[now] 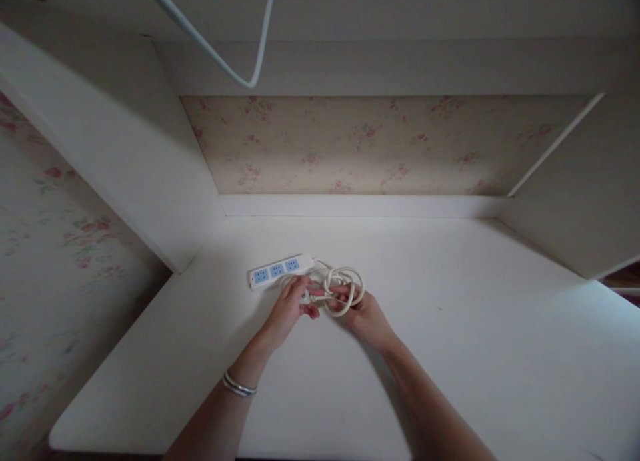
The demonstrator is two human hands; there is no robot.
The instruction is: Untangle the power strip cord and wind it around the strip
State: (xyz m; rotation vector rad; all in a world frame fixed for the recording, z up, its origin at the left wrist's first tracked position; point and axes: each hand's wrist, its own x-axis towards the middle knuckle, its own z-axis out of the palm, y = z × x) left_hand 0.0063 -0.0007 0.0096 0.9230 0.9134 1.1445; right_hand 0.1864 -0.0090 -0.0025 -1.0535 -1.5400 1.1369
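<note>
With the left hand (287,309) half-closed round the plug (305,297) and the right hand (367,318) curled into the looped cord (327,284), tugging could drag the power strip (277,270) (lying just beyond) across the counter (450,341).

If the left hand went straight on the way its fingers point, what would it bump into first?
Most likely the coiled cord in the right hand, just beyond the left hand. Depth is unclear here, so they may already touch.
</note>
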